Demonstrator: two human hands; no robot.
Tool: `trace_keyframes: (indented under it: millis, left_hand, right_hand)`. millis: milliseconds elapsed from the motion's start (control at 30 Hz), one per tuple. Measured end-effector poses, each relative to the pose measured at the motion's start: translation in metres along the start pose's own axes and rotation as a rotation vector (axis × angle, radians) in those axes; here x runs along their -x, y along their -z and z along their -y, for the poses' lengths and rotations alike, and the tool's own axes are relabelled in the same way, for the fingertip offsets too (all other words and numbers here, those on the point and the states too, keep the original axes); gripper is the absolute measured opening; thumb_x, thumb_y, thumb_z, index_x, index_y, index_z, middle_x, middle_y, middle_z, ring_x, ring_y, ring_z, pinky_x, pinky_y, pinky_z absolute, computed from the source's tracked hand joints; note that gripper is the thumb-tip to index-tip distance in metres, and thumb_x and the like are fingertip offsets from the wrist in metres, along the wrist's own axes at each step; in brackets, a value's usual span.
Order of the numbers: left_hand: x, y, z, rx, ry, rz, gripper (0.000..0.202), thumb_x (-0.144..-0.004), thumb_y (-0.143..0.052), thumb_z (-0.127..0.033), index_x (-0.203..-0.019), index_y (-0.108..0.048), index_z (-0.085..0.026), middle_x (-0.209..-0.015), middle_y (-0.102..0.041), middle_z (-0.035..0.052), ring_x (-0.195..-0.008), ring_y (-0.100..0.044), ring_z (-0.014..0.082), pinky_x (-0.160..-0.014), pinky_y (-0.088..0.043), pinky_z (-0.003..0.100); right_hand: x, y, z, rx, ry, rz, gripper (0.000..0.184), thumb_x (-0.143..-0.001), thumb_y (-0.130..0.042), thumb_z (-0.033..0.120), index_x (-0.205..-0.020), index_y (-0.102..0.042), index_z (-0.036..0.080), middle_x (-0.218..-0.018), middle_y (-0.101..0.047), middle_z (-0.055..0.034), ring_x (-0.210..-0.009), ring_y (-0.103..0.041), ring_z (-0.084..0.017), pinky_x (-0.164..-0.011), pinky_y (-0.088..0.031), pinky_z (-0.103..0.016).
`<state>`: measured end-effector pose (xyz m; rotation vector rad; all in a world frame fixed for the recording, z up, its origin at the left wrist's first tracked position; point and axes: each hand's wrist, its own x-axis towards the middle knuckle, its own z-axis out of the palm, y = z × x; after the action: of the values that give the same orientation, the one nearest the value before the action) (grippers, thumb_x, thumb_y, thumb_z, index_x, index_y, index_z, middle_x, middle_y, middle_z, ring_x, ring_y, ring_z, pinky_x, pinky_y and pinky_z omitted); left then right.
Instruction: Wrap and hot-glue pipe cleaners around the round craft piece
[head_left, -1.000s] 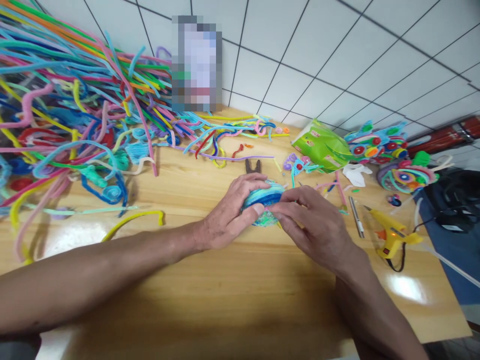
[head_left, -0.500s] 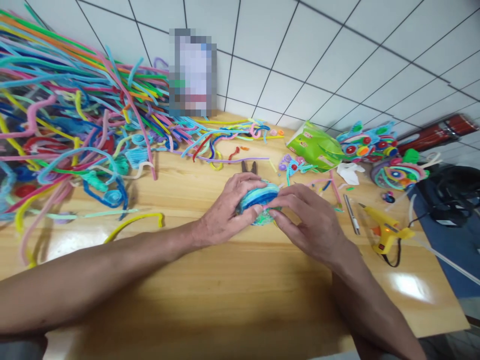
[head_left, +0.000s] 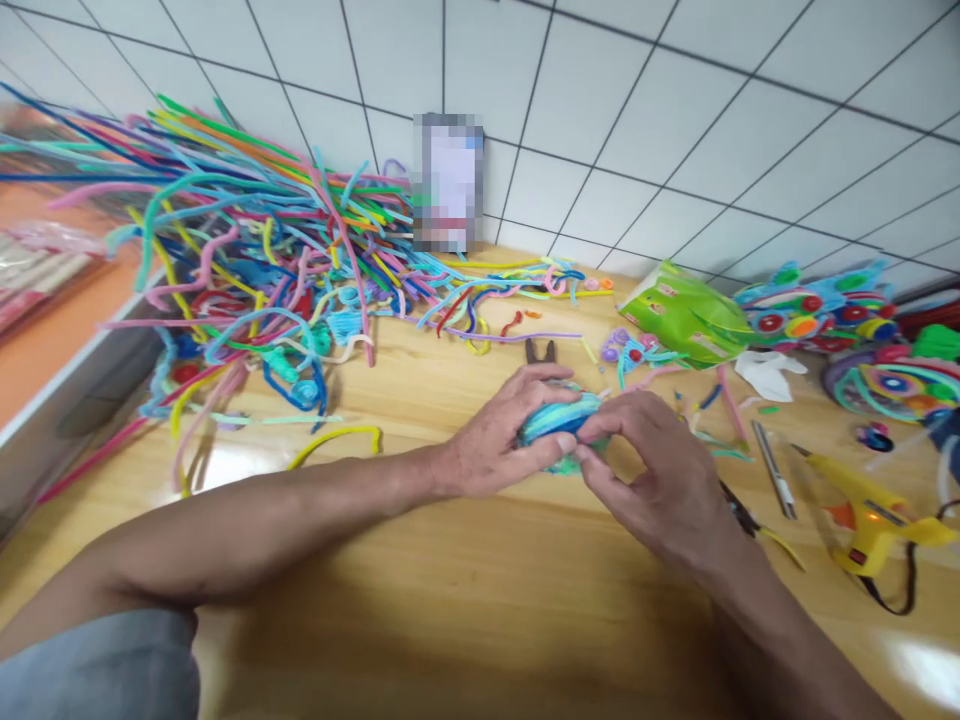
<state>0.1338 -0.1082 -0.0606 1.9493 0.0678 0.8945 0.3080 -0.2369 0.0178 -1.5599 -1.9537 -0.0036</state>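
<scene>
A coiled disc of blue, teal and green pipe cleaners point(head_left: 561, 418) sits just above the wooden table point(head_left: 450, 600), held between both hands. My left hand point(head_left: 499, 432) wraps its fingers over the disc's left side and top. My right hand point(head_left: 660, 475) pinches the disc's right edge with thumb and fingers closed. Much of the disc is hidden by the fingers.
A big tangle of coloured pipe cleaners point(head_left: 247, 250) fills the back left. Pliers point(head_left: 540, 350) lie behind the hands. A green packet point(head_left: 686, 315), finished coiled pieces point(head_left: 832, 310), a craft knife point(head_left: 772, 468) and a yellow glue gun point(head_left: 874, 515) lie at right.
The view has swung left, so everything sits further right in frame and the table's left edge shows. Both hands stay closed on the coiled disc, the right fingers shifting slightly along its edge.
</scene>
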Motion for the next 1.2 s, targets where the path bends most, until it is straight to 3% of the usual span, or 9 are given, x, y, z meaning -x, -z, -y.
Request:
trace_keyframes:
  millis: [433,633,833,1200]
  left_hand:
    - [-0.002,-0.004,-0.001,0.039,0.044,-0.023,0.044,-0.100,-0.070,-0.039,-0.139,-0.058,-0.023,-0.142,-0.066,0.0178,-0.143,-0.060,0.0348,-0.120,-0.052,0.060]
    - [-0.002,-0.005,0.001,-0.020,-0.004,-0.036,0.043,-0.103,-0.068,-0.039,-0.141,-0.059,-0.022,-0.144,-0.064,0.0173,-0.141,-0.060,0.0314,-0.119,-0.055,0.055]
    - [0.000,-0.003,0.000,-0.020,-0.028,-0.011,0.042,-0.106,-0.066,-0.036,-0.146,-0.058,-0.026,-0.143,-0.066,0.0149,-0.147,-0.056,0.0324,-0.122,-0.052,0.058]
    - [0.004,0.000,0.000,-0.006,0.037,0.017,0.042,-0.113,-0.057,-0.036,-0.153,-0.054,-0.026,-0.152,-0.058,0.0149,-0.153,-0.050,0.0293,-0.128,-0.047,0.053]
  right_hand:
    - [-0.004,0.007,-0.002,-0.025,0.019,0.040,0.019,-0.097,-0.069,0.013,-0.106,-0.062,0.028,-0.091,-0.071,-0.0021,-0.084,-0.071,-0.023,-0.074,-0.057,-0.038]
    - [-0.004,0.011,-0.013,-0.032,-0.010,0.025,0.014,-0.099,-0.068,0.014,-0.103,-0.065,0.027,-0.086,-0.070,-0.0010,-0.076,-0.068,-0.019,-0.068,-0.055,-0.034]
    - [-0.004,0.009,-0.011,-0.081,-0.075,0.019,0.015,-0.096,-0.069,0.012,-0.097,-0.066,0.027,-0.084,-0.071,0.0005,-0.074,-0.067,-0.018,-0.068,-0.055,-0.032]
    - [-0.004,0.007,-0.014,-0.173,-0.170,0.032,0.012,-0.096,-0.069,0.012,-0.096,-0.068,0.024,-0.085,-0.070,0.0018,-0.073,-0.063,-0.014,-0.071,-0.051,-0.030]
